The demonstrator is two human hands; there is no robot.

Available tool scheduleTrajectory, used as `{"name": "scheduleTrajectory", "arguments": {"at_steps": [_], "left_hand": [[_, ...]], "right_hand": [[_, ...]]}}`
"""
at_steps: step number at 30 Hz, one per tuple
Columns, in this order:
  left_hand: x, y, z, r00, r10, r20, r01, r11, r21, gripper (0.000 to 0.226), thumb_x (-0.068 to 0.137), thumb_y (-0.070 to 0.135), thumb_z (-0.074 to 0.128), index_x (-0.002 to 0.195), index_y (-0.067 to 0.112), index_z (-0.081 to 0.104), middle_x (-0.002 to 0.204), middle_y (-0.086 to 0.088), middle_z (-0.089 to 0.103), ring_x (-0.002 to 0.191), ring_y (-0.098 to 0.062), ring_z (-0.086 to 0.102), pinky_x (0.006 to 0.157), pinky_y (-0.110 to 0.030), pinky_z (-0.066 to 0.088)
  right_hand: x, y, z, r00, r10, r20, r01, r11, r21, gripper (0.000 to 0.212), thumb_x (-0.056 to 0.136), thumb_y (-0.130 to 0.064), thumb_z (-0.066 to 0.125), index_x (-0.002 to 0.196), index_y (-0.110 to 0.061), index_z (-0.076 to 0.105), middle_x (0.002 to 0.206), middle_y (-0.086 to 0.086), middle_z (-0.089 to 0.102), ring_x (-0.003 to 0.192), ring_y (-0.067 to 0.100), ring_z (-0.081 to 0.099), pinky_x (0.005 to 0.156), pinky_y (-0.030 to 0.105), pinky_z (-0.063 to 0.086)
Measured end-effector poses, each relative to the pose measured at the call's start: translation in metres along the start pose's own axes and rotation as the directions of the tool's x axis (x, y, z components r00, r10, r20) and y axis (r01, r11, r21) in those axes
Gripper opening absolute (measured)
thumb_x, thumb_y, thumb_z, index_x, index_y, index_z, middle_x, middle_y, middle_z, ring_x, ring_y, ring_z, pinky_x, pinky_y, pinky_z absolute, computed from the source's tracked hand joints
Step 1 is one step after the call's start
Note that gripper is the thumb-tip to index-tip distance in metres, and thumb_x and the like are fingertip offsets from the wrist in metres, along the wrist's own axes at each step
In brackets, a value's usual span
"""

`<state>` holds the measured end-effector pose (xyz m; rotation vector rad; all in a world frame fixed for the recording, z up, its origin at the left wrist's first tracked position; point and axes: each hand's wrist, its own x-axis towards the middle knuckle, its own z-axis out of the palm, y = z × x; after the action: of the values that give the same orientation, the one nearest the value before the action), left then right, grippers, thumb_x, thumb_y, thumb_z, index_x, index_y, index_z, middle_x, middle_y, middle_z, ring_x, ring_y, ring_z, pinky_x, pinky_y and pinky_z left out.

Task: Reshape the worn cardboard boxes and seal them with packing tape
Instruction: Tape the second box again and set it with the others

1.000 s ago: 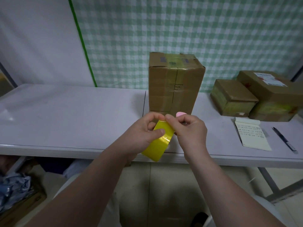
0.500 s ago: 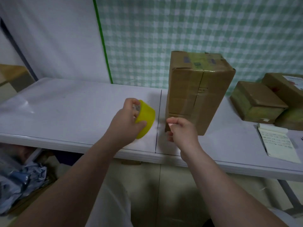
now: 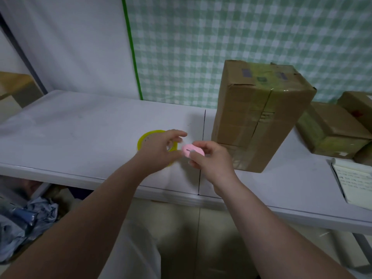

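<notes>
Head view, looking down at a white tabletop [image 3: 80,133] set against a green checked cloth [image 3: 201,47]. A roll of yellow packing tape [image 3: 144,138] lies flat on the tabletop just left of a dark seam [image 3: 204,121] in the surface. The left hand [image 3: 161,147] hovers over the roll and hides most of it; its fingers are loosely spread and grasp nothing, though the hand is blurred and I cannot tell whether it touches the roll.

The right hand [image 3: 213,160] is just beside it, pinching a small pink oval object [image 3: 191,151] between thumb and fingers — a dark slot shows on its top face. The left thumb reaches close to this object.

Right of the hands a tall cardboard box [image 3: 257,117] stands upright on the tabletop, its creased faces taped along the vertical seam and across the top. Further right lie two lower cardboard boxes [image 3: 334,129] — one partly cut off by the frame edge — and a notepad [image 3: 358,184] with handwriting nearer the front edge. Crumpled blue-grey wrapping [image 3: 26,224] lies on the floor at lower left.
</notes>
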<state>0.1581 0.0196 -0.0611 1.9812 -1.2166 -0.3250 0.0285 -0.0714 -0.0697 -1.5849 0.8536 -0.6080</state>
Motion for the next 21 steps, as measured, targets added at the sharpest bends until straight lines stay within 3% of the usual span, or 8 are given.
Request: {"name": "scheduleTrajectory", "arguments": {"at_steps": [2,4,8,13,15,17,19,21], "left_hand": [[-0.001,0.009,-0.004,0.997,-0.048,0.056,0.059,0.976,-0.21,0.027,0.081,0.006,0.071,0.103,0.02,0.068,0.091,0.003,0.069,0.078,-0.002,0.061,0.072,-0.011,0.046],[0.001,0.009,-0.006,0.993,-0.098,-0.059,0.083,0.971,-0.225,0.024,0.08,0.002,0.069,0.091,0.023,0.069,0.083,0.001,0.069,0.071,-0.004,0.06,0.072,-0.016,0.047],[0.008,-0.004,-0.015,0.905,-0.172,-0.388,0.21,0.976,0.057,0.017,0.079,0.011,0.068,0.094,0.019,0.072,0.087,0.003,0.066,0.081,-0.011,0.056,0.073,-0.019,0.036],[0.012,-0.009,-0.011,0.928,-0.279,-0.247,0.339,0.908,0.247,0.047,0.076,0.014,0.073,0.121,0.019,0.062,0.116,-0.008,0.062,0.109,-0.025,0.055,0.085,-0.029,0.041],[0.015,0.011,-0.007,0.948,-0.166,-0.27,0.233,0.943,0.237,0.054,0.081,0.018,0.069,0.132,0.019,0.052,0.121,-0.01,0.058,0.113,-0.024,0.051,0.092,-0.029,0.037],[0.021,0.042,-0.003,0.946,0.021,-0.325,0.042,0.982,0.186,0.059,0.084,0.032,0.069,0.136,0.017,0.047,0.127,-0.009,0.053,0.119,-0.022,0.047,0.098,-0.027,0.03],[0.03,0.078,-0.002,0.915,0.193,-0.354,-0.14,0.975,0.17,0.067,0.082,0.045,0.068,0.139,0.017,0.045,0.135,-0.006,0.048,0.126,-0.02,0.04,0.104,-0.025,0.025],[0.043,0.112,-0.001,0.879,0.337,-0.336,-0.275,0.936,0.219,0.075,0.079,0.058,0.064,0.141,0.021,0.042,0.141,-0.003,0.043,0.132,-0.02,0.034,0.109,-0.029,0.024]], "right_hand": [[0.001,-0.003,0.003,0.999,-0.029,0.028,0.029,0.999,0.014,0.024,0.077,-0.01,0.071,0.079,-0.033,0.067,0.086,-0.007,0.066,0.083,0.028,0.069,0.082,0.048,0.056],[0.001,-0.004,0.004,0.997,-0.065,0.03,0.066,0.997,-0.031,0.024,0.079,-0.012,0.068,0.087,-0.035,0.065,0.09,-0.011,0.066,0.088,0.025,0.068,0.086,0.046,0.055],[0.0,-0.006,-0.009,0.987,-0.138,-0.087,0.127,0.985,-0.121,0.024,0.082,-0.02,0.067,0.101,-0.032,0.064,0.091,-0.013,0.064,0.086,0.021,0.065,0.087,0.045,0.053],[-0.01,-0.012,-0.041,0.918,-0.202,-0.342,0.17,0.978,-0.12,0.005,0.082,-0.024,0.069,0.083,-0.027,0.066,0.075,-0.013,0.064,0.074,0.01,0.063,0.077,0.038,0.055],[-0.016,-0.018,-0.056,0.837,-0.298,-0.459,0.254,0.954,-0.158,0.009,0.083,-0.031,0.07,0.078,-0.026,0.064,0.073,-0.01,0.064,0.07,0.009,0.06,0.072,0.034,0.053],[-0.018,-0.025,-0.075,0.698,-0.442,-0.564,0.361,0.897,-0.255,0.017,0.081,-0.036,0.069,0.08,-0.022,0.06,0.08,-0.006,0.061,0.073,0.012,0.057,0.073,0.035,0.051],[-0.016,-0.037,-0.094,0.533,-0.588,-0.608,0.419,0.808,-0.415,0.03,0.078,-0.042,0.071,0.092,-0.018,0.06,0.094,-0.005,0.052,0.085,0.015,0.052,0.08,0.035,0.046],[-0.007,-0.052,-0.114,0.451,-0.675,-0.584,0.397,0.738,-0.546,0.05,0.075,-0.049,0.071,0.108,-0.014,0.061,0.108,-0.002,0.044,0.101,0.016,0.044,0.09,0.032,0.038]]}}
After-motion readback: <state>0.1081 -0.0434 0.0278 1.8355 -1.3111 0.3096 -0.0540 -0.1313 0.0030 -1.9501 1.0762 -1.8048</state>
